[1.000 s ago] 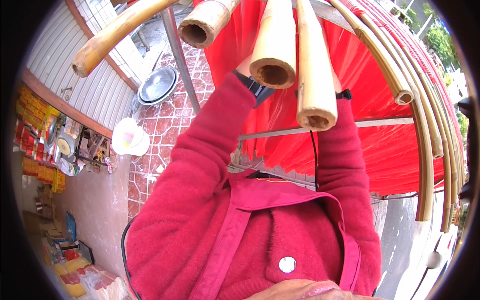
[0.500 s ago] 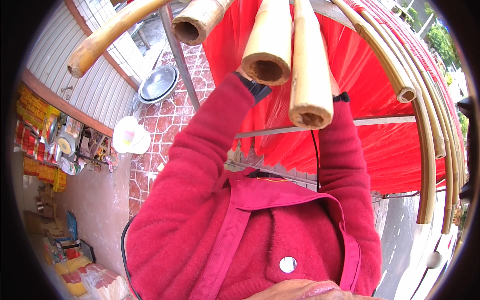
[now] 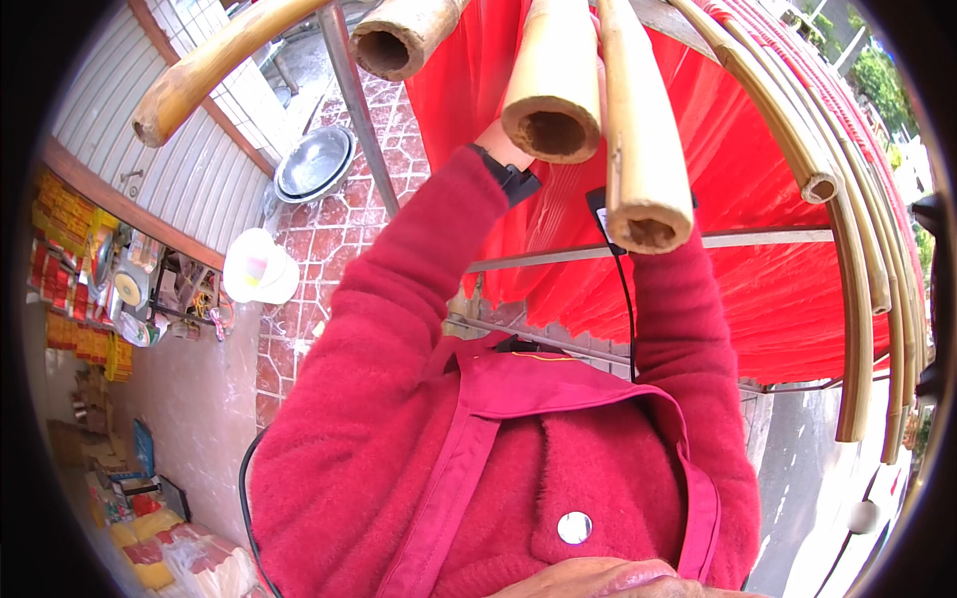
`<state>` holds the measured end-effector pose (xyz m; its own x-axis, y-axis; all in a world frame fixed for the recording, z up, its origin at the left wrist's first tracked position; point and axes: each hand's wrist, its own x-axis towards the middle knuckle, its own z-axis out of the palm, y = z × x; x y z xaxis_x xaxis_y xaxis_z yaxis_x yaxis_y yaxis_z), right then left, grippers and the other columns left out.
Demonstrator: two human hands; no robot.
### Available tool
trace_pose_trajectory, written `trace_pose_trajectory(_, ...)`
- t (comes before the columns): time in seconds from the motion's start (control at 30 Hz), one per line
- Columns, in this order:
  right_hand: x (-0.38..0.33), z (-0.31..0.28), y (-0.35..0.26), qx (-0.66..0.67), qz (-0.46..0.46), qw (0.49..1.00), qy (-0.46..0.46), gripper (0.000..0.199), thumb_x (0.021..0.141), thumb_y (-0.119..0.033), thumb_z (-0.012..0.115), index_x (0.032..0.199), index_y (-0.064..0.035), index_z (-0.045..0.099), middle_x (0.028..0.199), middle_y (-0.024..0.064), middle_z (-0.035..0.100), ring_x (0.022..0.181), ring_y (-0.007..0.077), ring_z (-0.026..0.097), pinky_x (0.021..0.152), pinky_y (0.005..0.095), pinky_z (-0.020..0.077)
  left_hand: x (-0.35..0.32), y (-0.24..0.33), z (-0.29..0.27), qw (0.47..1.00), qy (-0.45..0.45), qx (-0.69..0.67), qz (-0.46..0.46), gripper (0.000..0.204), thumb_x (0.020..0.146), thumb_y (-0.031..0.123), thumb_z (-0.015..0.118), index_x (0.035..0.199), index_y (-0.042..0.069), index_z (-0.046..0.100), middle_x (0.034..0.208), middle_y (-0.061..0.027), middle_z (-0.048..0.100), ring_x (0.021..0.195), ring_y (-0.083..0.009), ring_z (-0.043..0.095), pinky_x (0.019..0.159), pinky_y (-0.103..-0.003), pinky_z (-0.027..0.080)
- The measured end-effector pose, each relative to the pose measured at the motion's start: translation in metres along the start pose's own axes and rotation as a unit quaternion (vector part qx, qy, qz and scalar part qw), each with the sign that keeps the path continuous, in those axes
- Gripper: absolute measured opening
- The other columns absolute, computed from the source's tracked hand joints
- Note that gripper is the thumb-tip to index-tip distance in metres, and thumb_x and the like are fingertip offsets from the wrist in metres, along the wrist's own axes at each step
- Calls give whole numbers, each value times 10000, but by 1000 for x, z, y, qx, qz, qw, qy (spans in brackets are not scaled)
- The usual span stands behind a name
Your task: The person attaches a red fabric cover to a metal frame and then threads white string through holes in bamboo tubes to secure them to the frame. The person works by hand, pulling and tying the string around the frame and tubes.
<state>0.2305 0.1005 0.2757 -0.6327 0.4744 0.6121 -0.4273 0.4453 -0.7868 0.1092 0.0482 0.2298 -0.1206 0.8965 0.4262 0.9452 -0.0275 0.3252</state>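
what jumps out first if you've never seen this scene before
The thick bamboo poles fill the top centre, their cut ends pointing at the camera, with a bright red sheet spread behind them at upper right. Both arms in fuzzy red sleeves reach up under the poles; the hands themselves are hidden. At the left, on the tiled floor, sit a metal basin and a white bucket.

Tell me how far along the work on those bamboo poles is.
Done, it seems: thin bent canes already arch over the red sheet. In hand: the left sleeve and right sleeve reach up among the thick bamboo poles; both hands are hidden behind them. What is left cannot be judged from this view.
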Motion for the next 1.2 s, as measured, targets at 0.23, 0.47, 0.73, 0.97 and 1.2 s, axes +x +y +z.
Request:
trace_pose_trajectory(0.23, 5, 34, 22, -1, -35, 995, 93, 561, 1018, -258, 561, 1494, -10, 400, 1449, 249, 484, 1364, 363, 446, 1145, 399, 358, -26, -15, 10, 999, -36, 25, 0, 393, 828, -14, 556, 1218, 27, 595, 1277, -203, 622, 1283, -407, 518, 987, -489, 490)
trace_pose_trajectory(0.47, -10, 36, 22, -136, 8, 975, 177, 533, 1017, -227, 544, 1467, 25, 409, 1368, 299, 547, 1291, 412, 536, 1081, 423, 431, -10, -12, 9, 971, 92, -216, 55, 365, 849, 41, 584, 1214, 23, 576, 1251, -223, 625, 1255, -407, 538, 962, -488, 493)
trace_pose_trajectory(0.73, -4, 29, 54, -306, -18, 945, 111, 587, 995, -216, 573, 1472, 66, 379, 1338, 290, 565, 1283, 392, 537, 1099, 416, 405, -1, -4, 5, 946, 112, -300, 45, 352, 873, 104, 617, 1209, 19, 555, 1222, -246, 628, 1223, -407, 560, 932, -488, 497)
trace_pose_trajectory(0.97, 23, -10, 56, -161, 6, 976, 146, 625, 1014, -237, 535, 1512, 70, 315, 1507, 309, 418, 1424, 384, 409, 1169, 391, 333, -2, 0, -9, 985, 109, -105, 83, 617, 767, -116, 538, 1373, -5, 508, 1331, -259, 586, 1422, -428, 383, 1100, -489, 444)
trace_pose_trajectory(1.2, 21, -18, 66, -207, -33, 963, 167, 626, 998, -181, 542, 1508, 88, 298, 1516, 313, 399, 1437, 391, 384, 1180, 398, 317, 4, -10, 2, 984, 135, -107, 42, 477, 864, -7, 519, 1337, -69, 524, 1386, -238, 559, 1421, -405, 397, 1137, -471, 395)
